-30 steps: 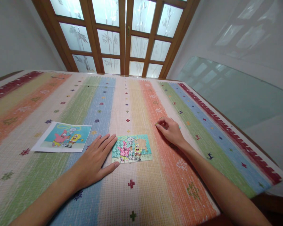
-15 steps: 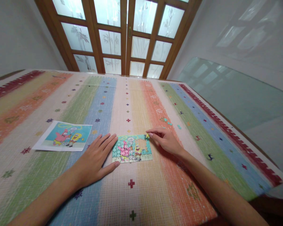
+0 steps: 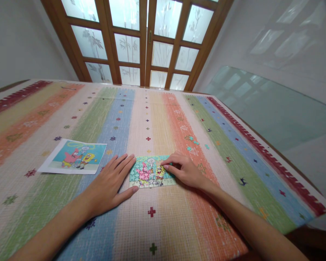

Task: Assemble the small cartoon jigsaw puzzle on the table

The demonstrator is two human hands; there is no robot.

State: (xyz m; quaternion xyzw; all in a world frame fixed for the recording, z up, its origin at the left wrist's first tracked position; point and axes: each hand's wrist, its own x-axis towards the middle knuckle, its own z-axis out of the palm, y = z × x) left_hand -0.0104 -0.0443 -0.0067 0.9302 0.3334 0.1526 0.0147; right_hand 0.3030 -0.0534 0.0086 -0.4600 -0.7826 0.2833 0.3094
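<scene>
A small cartoon jigsaw puzzle (image 3: pixel 148 173) lies on the striped tablecloth (image 3: pixel 157 119) near the front edge. My left hand (image 3: pixel 108 186) rests flat beside the puzzle's left edge, fingers spread and touching it. My right hand (image 3: pixel 182 169) is over the puzzle's right part, fingertips pinched together and pressing down there; a piece may be under them but I cannot make it out. Several loose puzzle pieces (image 3: pixel 194 143) lie on the orange stripe beyond my right hand.
A printed reference picture (image 3: pixel 74 156) of the same cartoon lies to the left. A glass tabletop (image 3: pixel 274 108) extends to the right of the cloth. Wooden-framed frosted glass doors (image 3: pixel 149 40) stand behind the table.
My right hand came back from the loose pieces with a small piece and moved left onto the puzzle's right part. My left hand stayed flat in place.
</scene>
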